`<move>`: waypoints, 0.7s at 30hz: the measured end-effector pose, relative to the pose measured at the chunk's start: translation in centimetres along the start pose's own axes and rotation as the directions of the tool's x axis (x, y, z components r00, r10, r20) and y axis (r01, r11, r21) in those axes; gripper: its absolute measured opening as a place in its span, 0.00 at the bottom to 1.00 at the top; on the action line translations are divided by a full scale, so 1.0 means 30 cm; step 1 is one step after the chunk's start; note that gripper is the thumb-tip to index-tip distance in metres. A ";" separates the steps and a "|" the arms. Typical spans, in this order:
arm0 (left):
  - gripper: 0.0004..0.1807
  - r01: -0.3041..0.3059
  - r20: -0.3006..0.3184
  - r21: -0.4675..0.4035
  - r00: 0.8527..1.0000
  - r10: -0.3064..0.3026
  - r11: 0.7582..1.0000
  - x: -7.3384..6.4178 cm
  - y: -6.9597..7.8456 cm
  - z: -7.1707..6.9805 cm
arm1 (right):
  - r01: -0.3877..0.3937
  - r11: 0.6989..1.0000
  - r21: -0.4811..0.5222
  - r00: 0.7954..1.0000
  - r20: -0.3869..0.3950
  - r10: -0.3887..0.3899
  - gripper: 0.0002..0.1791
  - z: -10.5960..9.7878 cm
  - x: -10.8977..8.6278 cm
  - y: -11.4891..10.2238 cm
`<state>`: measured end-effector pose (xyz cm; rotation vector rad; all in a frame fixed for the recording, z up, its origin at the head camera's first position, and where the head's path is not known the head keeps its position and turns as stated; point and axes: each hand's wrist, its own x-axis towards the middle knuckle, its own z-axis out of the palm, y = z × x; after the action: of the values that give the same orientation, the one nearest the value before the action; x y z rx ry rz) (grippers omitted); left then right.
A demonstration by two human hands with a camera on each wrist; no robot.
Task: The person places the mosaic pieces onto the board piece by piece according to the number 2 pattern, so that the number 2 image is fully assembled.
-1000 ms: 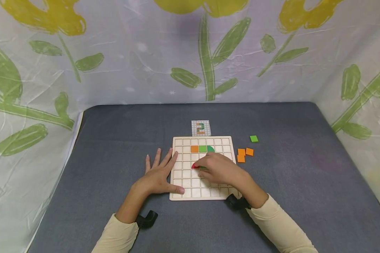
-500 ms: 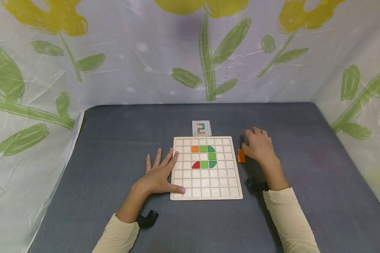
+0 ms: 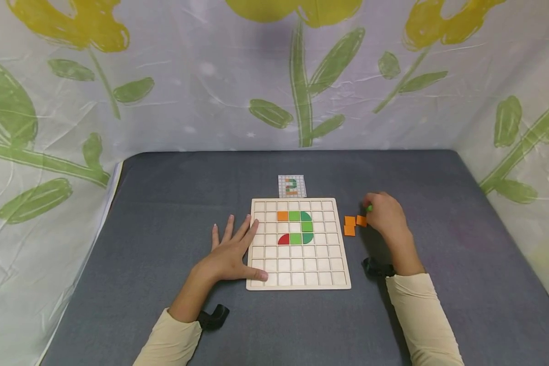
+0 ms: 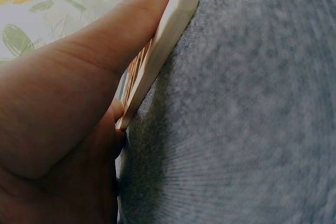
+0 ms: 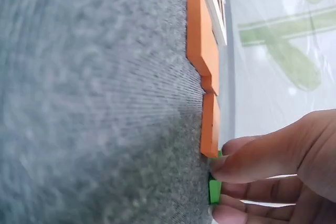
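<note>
Flat on a dark grey tabletop (image 3: 183,193), centre of the clock face: a pale gridded board (image 3: 297,265). At nine o'clock, left hand (image 3: 231,256), fingers spread and gripping nothing, index fingertip and thumb over the board's edge. Off the board at two o'clock, right hand (image 3: 386,213), thumb and fingertips pinching a green square (image 5: 214,191); contact with the cloth, hard to tell.

Possible trouble, as a judgement: a slip of the green square, from so slight a pinch; a scatter of the loose orange squares (image 3: 349,221), from knuckles brushing low; a jolted layout, from an uneven push at nine o'clock.

Counted: hands, two. Green squares, one pinched, three on the board. Orange squares, three loose between two and three o'clock, one on the board. Teal quarter-rounds (image 3: 307,238), two; red quarter-round (image 3: 283,239), one. Printed card (image 3: 292,186), one, at twelve o'clock, just beyond the board. Black wrist devices (image 3: 213,316), two.
</note>
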<state>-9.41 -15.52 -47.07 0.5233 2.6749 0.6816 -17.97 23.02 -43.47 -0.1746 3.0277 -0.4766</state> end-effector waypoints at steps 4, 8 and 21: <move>0.73 0.003 -0.008 0.013 1.000 -0.003 1.000 0.002 -0.008 0.010 | 0.002 1.000 0.030 1.000 0.021 -0.002 0.15 -0.007 0.000 0.006; 0.73 0.002 -0.012 0.007 1.000 -0.002 1.000 0.000 -0.007 0.011 | 0.010 0.998 0.058 0.998 0.059 -0.014 0.15 -0.022 0.001 0.012; 0.73 0.002 -0.010 0.009 1.000 -0.002 1.000 0.002 -0.006 0.009 | 0.108 0.981 0.162 0.981 0.143 -0.131 0.14 -0.053 -0.019 -0.026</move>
<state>-9.41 -15.54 -47.41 0.5212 2.6885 0.6731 -17.47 22.84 -41.70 -0.3677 2.8274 -0.6700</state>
